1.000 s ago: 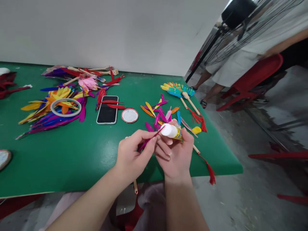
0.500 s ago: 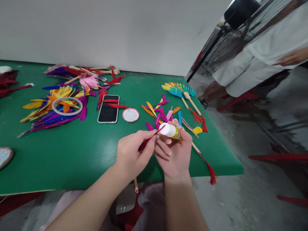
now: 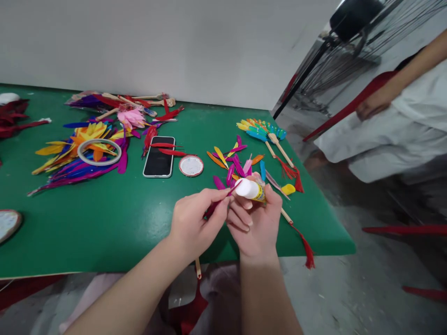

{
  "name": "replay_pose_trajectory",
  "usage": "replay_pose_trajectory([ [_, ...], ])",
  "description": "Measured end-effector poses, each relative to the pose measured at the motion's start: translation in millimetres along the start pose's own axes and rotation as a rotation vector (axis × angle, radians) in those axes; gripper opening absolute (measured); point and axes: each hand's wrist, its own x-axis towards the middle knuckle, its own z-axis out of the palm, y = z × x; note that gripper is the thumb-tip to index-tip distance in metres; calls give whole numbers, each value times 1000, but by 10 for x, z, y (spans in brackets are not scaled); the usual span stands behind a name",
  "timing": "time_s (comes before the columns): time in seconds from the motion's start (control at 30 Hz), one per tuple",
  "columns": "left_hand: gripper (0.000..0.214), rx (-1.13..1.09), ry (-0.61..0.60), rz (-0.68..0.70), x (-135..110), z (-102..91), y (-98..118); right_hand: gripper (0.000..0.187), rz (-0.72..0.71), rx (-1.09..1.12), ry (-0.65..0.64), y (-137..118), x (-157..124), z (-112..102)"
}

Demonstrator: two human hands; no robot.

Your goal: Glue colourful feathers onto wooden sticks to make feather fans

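Observation:
Between the thumb and fingers of my left hand is a dark magenta feather, its thin tip pointing up and right. That tip lies against or just in front of the white end of a glue stick with a yellow label. My right hand is closed around the glue stick, palm toward me. Loose trimmed feathers in magenta, yellow, orange and blue lie just beyond my hands. A wooden handle with a red tassel sticks out to the right of my right hand.
On the green table are a phone with red feathers across it, a round white disc, a tape ring over a feather pile and feather fans. A seated person is at the right.
The view has shifted slightly, and both hands keep nearly the same pose with feather and glue stick. The person at the right has changed position, their arm now reaching down toward their lap.

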Motion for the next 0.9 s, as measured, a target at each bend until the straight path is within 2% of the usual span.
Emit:
replay_pose_trajectory([
  [0.23, 9, -99, -67, 7, -7, -11, 7, 18, 1, 2, 32, -12, 9, -11],
  [0.4, 9, -180, -58, -139, -12, -23, 5, 18, -2, 34, 10, -6, 11, -1],
  [0.53, 10, -212, -77, -163, -2, -18, 10, 18, 6, 54, -8, -1, 17, -11],
  [0.9, 14, -82, -114, -171, 0, -22, -19, 17, -4, 45, -31, -1, 16, -23],
])
